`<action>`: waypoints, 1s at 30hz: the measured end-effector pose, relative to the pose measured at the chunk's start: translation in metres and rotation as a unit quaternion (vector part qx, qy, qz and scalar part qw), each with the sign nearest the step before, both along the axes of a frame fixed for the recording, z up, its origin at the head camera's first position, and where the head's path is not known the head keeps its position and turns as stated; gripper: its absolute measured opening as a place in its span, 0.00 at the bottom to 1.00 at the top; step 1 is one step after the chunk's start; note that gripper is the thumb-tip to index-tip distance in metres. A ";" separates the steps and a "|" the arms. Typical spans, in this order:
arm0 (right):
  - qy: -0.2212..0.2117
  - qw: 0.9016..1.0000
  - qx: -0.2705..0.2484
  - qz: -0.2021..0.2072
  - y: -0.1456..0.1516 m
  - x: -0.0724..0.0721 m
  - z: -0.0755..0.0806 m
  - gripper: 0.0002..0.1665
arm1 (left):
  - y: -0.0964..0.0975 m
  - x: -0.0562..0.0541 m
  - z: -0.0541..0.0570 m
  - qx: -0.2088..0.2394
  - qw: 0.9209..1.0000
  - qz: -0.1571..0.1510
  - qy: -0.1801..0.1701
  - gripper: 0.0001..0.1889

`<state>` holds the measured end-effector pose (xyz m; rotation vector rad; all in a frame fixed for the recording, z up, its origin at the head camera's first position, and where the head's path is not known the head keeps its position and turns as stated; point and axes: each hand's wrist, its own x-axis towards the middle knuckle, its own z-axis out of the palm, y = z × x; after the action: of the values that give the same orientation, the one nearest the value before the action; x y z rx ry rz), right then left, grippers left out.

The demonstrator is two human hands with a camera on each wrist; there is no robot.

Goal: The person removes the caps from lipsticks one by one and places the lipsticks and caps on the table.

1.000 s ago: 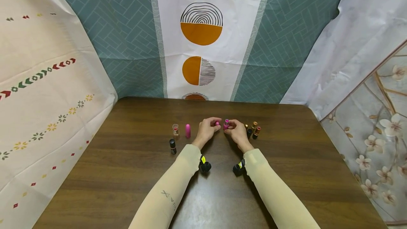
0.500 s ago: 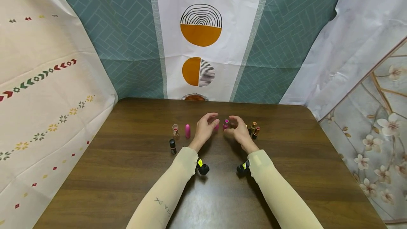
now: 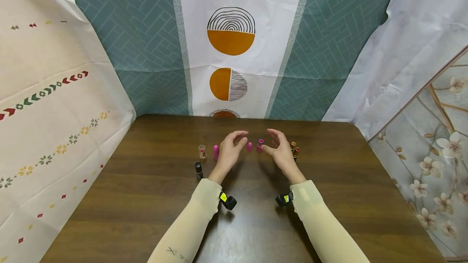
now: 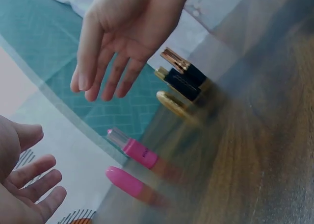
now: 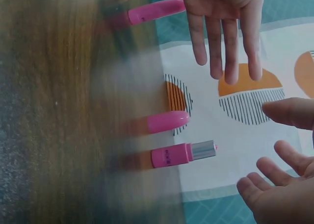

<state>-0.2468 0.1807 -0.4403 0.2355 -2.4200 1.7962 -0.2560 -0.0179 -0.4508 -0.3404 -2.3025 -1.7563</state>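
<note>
A pink lipstick [image 3: 260, 145] with its silver collar uncovered stands upright on the table, and its rounded pink cap [image 3: 250, 147] stands just to its left, a small gap between them. My left hand [image 3: 229, 151] hovers to the left of the cap, fingers loosely bent and holding nothing. On the other side my right hand [image 3: 280, 153] is raised beside the lipstick [image 5: 170, 155], thumb and fingers spread apart, touching nothing. Both wrist views show bare space between the hands and these two pink pieces.
Left of the left hand stand another pink lipstick [image 3: 216, 152], a clear-capped lipstick [image 3: 202, 151] and a black tube [image 3: 199, 170]. Past the right hand are black-and-gold lipsticks [image 4: 184, 67] and a gold piece [image 4: 171, 103]. A cloth hangs behind the table.
Earlier, the left hand held the pink cap and the right hand the lipstick. Both were let go, left standing on the table, and the hands drew apart and back.
</note>
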 end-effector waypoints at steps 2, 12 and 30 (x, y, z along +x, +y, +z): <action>0.016 1.000 0.012 -0.003 0.001 0.003 0.000 0.38 | -0.001 0.002 0.001 0.007 1.000 -0.003 0.000 0.13; 0.059 0.998 0.017 -0.008 -0.003 0.007 -0.005 0.34 | -0.002 0.006 0.006 0.009 1.000 -0.024 0.000 0.12; -0.032 0.983 -0.108 0.148 -0.006 0.016 -0.013 0.32 | -0.038 0.018 0.043 -0.106 0.993 -0.052 -0.005 0.11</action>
<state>-0.2306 0.1752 -0.4529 0.5483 -2.3043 2.2020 -0.2385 -0.0559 -0.4083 -0.4980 -2.5267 -1.5631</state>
